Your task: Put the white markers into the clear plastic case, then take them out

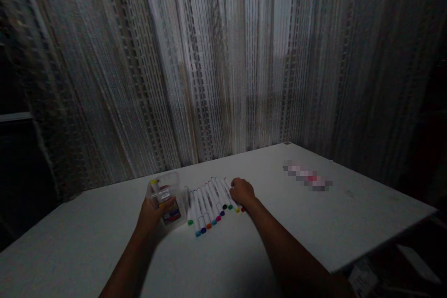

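A clear plastic container (167,181) with a printed label stands tilted slightly on the table, and my left hand (152,212) is wrapped round its left side. Inside it a marker with a yellow cap (154,181) shows near the rim. To its right lies a slanting row of white markers (207,200), side by side, their coloured caps towards me. My right hand (242,191) is closed at the row's right end, fingers curled over a marker whose red cap (243,209) shows below the hand; most of that marker is hidden.
The white table (296,233) runs back to a striped string curtain (223,56). A blurred pink and white thing (307,177) lies on the right side. Beyond the table's right edge, several dim objects (363,279) sit lower down.
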Available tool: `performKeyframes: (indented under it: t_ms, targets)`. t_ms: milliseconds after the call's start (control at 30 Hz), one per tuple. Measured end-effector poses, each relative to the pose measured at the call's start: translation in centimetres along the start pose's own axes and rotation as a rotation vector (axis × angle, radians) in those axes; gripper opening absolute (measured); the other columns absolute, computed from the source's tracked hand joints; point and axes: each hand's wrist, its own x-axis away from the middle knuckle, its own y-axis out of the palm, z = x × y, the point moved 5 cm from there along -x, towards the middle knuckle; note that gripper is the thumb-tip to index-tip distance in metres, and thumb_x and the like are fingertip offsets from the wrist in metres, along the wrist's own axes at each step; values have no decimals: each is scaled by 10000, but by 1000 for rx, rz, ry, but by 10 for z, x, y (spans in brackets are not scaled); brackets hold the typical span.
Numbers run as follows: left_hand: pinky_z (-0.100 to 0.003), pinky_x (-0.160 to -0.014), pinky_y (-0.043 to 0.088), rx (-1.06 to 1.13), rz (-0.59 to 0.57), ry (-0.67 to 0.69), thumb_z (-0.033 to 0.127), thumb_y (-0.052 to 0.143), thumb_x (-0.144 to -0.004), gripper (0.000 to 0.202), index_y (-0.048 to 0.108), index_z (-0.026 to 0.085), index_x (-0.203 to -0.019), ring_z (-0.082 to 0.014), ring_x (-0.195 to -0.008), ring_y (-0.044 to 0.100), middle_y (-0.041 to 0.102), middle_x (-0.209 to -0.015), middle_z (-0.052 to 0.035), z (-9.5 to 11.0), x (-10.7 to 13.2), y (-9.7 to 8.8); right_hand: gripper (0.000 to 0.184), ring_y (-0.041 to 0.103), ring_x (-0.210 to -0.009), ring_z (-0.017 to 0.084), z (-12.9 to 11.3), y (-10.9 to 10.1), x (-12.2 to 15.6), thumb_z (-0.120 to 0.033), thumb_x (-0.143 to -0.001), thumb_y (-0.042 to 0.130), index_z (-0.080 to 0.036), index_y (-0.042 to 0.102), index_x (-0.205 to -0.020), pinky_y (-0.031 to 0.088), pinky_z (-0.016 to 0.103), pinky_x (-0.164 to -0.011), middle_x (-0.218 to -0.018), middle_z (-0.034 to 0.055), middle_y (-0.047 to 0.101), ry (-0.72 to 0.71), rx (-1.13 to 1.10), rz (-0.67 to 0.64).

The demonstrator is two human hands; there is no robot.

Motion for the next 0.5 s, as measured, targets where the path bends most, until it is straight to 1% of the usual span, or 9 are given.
performKeyframes:
  t_ms: [67, 167, 333, 500]
  targets:
    - [-328, -641, 541, -2, -5, 4, 360, 725, -561, 419, 528, 191, -890, -238, -732, 643, 662, -799, -26, 0, 0, 0, 286, 605, -883, 207, 1, 1, 0, -188, -700, 475, -174, 618, -947, 415, 276, -683, -967, 108, 654, 3, 8, 6]
    - [-316, -635, 545, 23, -6, 18, 364, 724, -570, 458, 508, 205, -941, -234, -754, 644, 661, -805, -16, 2, 1, 1, 276, 609, -871, 206, 1, 1, 1, -187, -694, 485, -178, 622, -934, 419, 273, -673, -955, 103, 657, 8, 16, 10]
    - [-314, -621, 551, 21, -4, 18, 377, 729, -570, 534, 483, 224, -1018, -230, -730, 647, 664, -823, -13, 5, 3, 3, 269, 614, -866, 210, 0, -1, 2, -180, -695, 480, -171, 627, -920, 425, 277, -672, -940, 108, 664, -4, 15, 21]
    - [-327, -637, 551, -17, -2, 14, 374, 724, -595, 533, 480, 223, -1043, -234, -745, 648, 667, -844, -18, 0, 2, 1, 263, 613, -874, 217, -1, -1, 3, -174, -692, 472, -166, 628, -903, 426, 285, -679, -943, 114, 664, -15, 16, 32]
